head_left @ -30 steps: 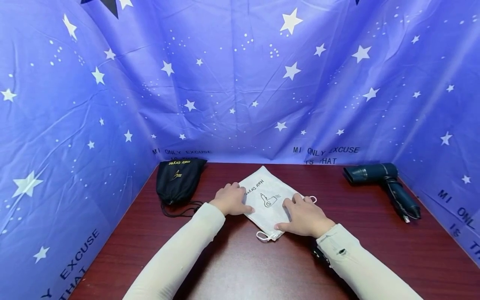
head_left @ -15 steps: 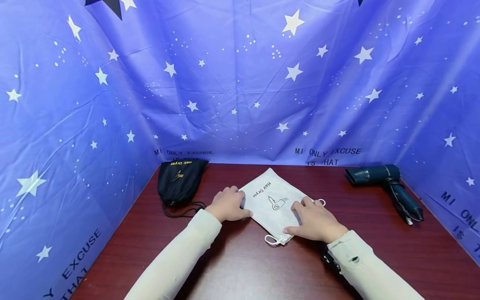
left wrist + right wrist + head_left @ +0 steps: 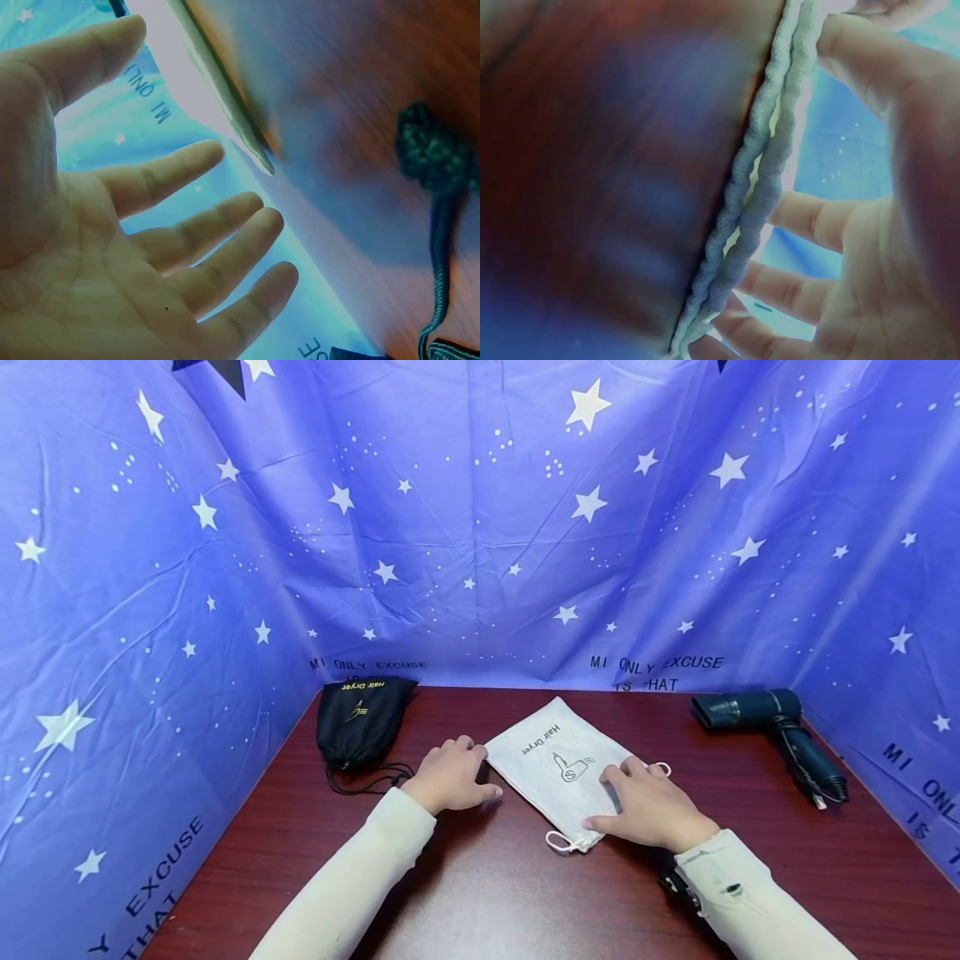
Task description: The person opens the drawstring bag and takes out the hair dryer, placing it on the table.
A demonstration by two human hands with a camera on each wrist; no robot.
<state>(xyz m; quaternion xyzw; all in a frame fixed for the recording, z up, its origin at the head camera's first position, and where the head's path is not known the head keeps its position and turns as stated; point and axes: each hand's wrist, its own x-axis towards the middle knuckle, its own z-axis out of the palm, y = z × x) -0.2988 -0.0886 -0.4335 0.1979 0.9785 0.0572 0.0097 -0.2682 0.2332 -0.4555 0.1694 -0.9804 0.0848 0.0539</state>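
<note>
A white drawstring bag (image 3: 551, 760), printed "Hair Dryer" with a dryer drawing, lies flat and turned at an angle on the table. My right hand (image 3: 648, 802) rests on its mouth end, fingers spread over the cloth. In the right wrist view, the bag's gathered mouth (image 3: 754, 191) shows edge-on beside the fairly straight fingers. My left hand (image 3: 452, 774) is beside the bag's left corner with its fingers spread. The left wrist view shows that palm (image 3: 82, 262) holding nothing, near the bag's edge (image 3: 225, 97).
A black drawstring bag (image 3: 360, 722) marked "Hair Dryer" lies at the back left, its cord (image 3: 367, 781) trailing forward. At the right lies a dark folding hair dryer (image 3: 772, 718). A blue star-printed cloth (image 3: 465, 527) surrounds the dark red table (image 3: 465, 893).
The white bag has slid to the right together with my right hand. My left hand has come off its left edge and shifted slightly left.
</note>
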